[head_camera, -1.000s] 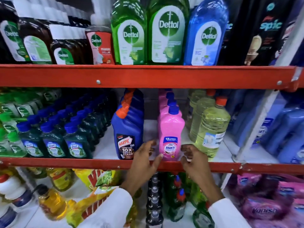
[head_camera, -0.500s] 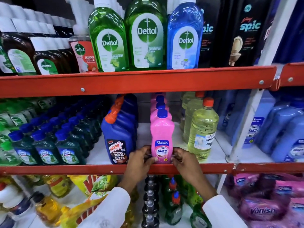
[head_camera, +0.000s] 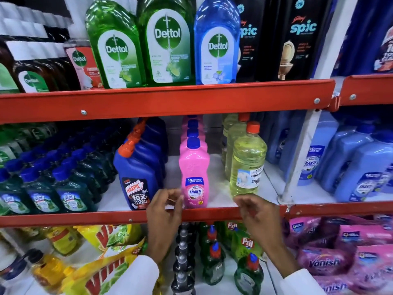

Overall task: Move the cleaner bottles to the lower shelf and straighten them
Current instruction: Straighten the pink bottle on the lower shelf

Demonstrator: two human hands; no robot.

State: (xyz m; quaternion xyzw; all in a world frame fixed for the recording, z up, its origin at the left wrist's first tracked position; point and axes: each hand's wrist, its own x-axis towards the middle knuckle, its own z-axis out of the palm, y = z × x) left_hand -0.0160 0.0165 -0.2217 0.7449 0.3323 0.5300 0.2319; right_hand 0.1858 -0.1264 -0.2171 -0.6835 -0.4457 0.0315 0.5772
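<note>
Two bare hands are at the front lip of the middle shelf (head_camera: pixel 212 216), one on each side of the pink Shakti bottle (head_camera: pixel 194 173). That bottle stands upright at the shelf's front edge, label outward, heading a single file of like bottles running back; the blue Harpic bottle (head_camera: pixel 138 175) stands just to its left and the pale yellow bottle (head_camera: pixel 247 162) to its right, with bare shelf between. The left hand (head_camera: pixel 164 211) has its fingers loosely curled, tips near or just touching the pink bottle's lower left edge, holding nothing; blur prevents a firm reading of contact. The right hand (head_camera: pixel 258 213) is part open, fingers spread and empty, below the yellow bottle's base and apart from the pink one. Assessment: the pink bottle is full, rigid plastic, moderately heavy for its size, with a smooth glossy skin liable to slip. Its narrowed waist above the label offers the surest one-hand grip; for squaring up, press on both lower sides. Neighbouring bottles are tall and could tip if knocked.
</note>
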